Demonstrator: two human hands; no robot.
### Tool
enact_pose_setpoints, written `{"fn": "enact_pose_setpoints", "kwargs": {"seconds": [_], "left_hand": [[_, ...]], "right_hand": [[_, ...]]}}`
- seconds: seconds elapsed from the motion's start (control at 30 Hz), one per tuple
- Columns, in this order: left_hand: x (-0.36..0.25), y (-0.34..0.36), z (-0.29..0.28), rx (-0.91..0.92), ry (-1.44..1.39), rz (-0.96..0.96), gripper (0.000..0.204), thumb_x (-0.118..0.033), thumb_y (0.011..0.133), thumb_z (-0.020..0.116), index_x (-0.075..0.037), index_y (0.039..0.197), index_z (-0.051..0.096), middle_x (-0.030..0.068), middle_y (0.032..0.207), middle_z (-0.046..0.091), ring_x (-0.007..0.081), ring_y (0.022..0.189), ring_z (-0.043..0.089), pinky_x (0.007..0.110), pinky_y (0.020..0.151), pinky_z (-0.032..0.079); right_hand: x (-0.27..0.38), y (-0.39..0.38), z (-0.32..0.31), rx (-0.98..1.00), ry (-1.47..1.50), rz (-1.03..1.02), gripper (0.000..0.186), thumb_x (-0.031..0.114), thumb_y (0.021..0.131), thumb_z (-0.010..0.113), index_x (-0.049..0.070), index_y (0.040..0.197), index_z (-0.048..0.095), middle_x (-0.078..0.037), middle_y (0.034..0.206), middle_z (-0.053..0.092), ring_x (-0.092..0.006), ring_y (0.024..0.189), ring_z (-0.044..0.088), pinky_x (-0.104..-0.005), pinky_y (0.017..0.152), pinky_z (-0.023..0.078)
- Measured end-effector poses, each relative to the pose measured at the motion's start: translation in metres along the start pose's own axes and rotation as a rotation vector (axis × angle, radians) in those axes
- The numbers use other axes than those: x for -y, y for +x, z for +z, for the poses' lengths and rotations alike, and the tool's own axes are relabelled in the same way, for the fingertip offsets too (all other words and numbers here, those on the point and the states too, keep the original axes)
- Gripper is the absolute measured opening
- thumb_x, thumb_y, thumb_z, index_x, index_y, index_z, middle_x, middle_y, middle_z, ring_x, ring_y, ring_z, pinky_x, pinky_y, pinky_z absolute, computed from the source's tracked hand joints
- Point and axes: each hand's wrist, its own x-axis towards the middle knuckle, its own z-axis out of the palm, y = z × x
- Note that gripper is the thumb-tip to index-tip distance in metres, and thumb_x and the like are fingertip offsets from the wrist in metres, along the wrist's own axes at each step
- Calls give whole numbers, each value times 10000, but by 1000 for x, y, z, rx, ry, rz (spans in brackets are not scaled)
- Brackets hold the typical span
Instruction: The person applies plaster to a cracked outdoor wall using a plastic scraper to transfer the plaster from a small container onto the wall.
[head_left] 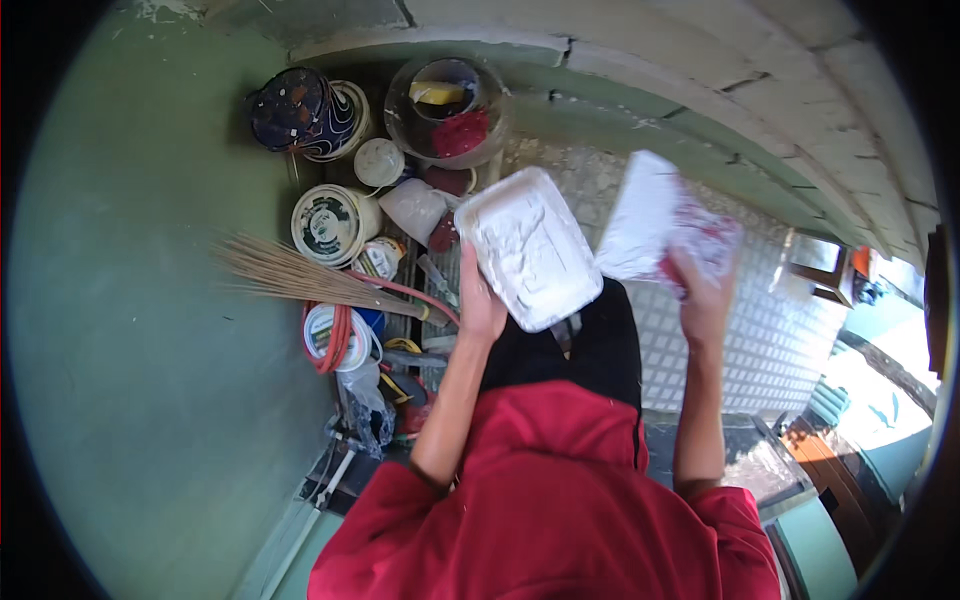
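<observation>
My left hand [484, 300] grips the near left edge of a shallow white tray [530, 250] with rounded corners. A white paste lies uneven across the tray's inside. To the right, my right hand [705, 295] is closed on a flat, white-smeared tool [640, 220] with a broad rectangular face and red showing through the white near my fingers. Its exact kind is not clear, and motion blurs it a little. The tool's lower left corner comes close to the tray's right side; whether they touch I cannot tell.
Along the green wall [150, 300] on the left stand paint buckets [330, 225], a dark splattered bucket [290, 110] and a clear tub [400, 130]. A stick broom [300, 278] and a coiled red hose [335, 345] lie among them. Patterned tiles [720, 350] cover the right.
</observation>
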Motion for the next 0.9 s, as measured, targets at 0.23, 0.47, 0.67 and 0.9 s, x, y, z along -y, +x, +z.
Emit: {"fn": "enact_pose_setpoints", "kwargs": {"seconds": [0.23,0.47,0.67,0.9], "left_hand": [[-85,-192,124,100,71,4,496,-405,1013,289,-43,1343,368,84,1277,510,169,1158,514,344,1008,401],[-121,-354,237,84,339,235,355,-382,1008,362,-68,1167,411,29,1079,470,122,948,503,278,869,427],[-118,-431,297,58,173,80,463,-423,1005,326,-88,1308,428,50,1182,559,156,1101,530,321,970,425],[-72,-414,370,135,313,290,448,-380,1010,359,-18,1273,365,58,1185,459,106,1101,434,272,977,349]], "right_hand": [[179,-162,29,253,-570,-326,226,137,714,645,-39,853,611,-215,710,616,-390,682,605,-419,651,471],[339,-306,19,520,-983,-501,158,75,689,555,-23,806,597,-264,719,580,-432,720,580,-482,645,470],[406,-346,-46,671,-996,-611,180,126,709,571,-38,779,594,-267,718,579,-441,717,569,-494,654,467],[457,-284,-140,430,-845,-562,160,103,679,555,-52,717,564,-286,712,563,-476,730,537,-516,678,442]]}}
